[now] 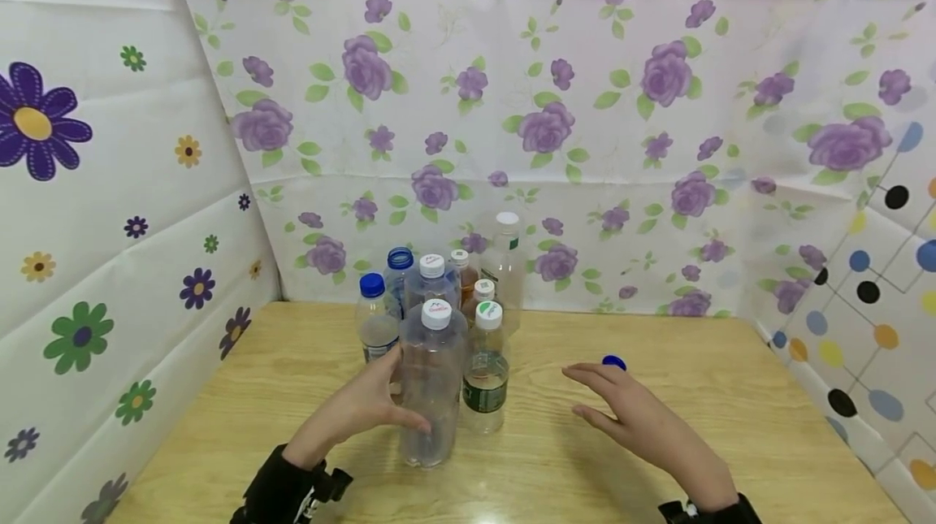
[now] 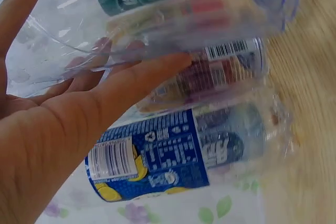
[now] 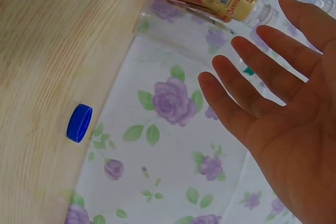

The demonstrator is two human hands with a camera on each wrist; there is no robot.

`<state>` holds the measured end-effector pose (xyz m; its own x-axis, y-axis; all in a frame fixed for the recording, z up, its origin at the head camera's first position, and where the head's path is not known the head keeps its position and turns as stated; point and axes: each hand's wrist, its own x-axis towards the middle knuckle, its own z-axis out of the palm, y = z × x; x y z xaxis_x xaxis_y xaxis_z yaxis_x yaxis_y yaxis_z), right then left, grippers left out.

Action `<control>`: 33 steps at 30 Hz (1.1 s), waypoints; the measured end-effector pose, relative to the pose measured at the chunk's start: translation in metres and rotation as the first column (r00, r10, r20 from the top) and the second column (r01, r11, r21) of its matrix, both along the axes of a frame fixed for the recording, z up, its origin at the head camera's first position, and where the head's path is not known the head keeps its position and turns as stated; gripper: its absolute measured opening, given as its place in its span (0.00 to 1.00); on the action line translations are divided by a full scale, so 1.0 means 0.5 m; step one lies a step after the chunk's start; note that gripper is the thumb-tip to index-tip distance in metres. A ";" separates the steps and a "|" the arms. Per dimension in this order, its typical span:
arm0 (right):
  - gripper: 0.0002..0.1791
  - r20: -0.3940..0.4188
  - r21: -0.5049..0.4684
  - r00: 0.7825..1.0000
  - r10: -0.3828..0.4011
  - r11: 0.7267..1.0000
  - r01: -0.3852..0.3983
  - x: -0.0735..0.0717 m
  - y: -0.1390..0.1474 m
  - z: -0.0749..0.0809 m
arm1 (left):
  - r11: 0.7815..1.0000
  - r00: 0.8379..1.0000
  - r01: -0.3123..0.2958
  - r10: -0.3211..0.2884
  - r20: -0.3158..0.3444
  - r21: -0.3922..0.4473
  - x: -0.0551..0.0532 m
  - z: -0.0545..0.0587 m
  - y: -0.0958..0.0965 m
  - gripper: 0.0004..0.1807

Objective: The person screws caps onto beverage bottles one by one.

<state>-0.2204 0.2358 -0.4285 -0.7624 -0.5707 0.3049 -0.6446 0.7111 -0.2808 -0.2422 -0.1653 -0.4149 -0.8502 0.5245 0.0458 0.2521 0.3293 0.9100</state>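
My left hand grips a large clear plastic bottle with a white cap, which stands upright at the front of a bottle group. The thumb lies across its near side; the other fingers reach around its left and back. Just right of it stands a smaller clear bottle with a green-and-white cap and dark green label. My right hand hovers over the table to the right, fingers spread and holding nothing. A loose blue cap lies on the table beyond it, partly hidden by that hand in the head view.
Behind stand several more bottles: a blue-capped one, a blue-necked one whose top looks open, a white-capped one, and a tall clear one. Flowered sheets border the wooden table at the back and sides.
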 end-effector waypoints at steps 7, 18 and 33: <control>0.26 -0.022 0.005 1.000 0.013 1.000 -0.013 0.001 -0.001 -0.008 | 0.991 0.996 -0.076 0.070 -0.058 -0.112 0.004 0.001 0.011 0.69; 0.24 -0.002 0.006 0.999 0.047 0.999 -0.047 0.003 -0.010 -0.011 | 0.981 0.983 -0.111 0.086 -0.160 -0.159 0.013 0.006 0.021 0.71; 0.23 -0.010 0.024 0.997 0.074 0.997 -0.073 0.004 -0.010 -0.017 | 0.984 0.996 -0.035 0.020 -0.083 -0.175 0.016 0.005 -0.018 0.65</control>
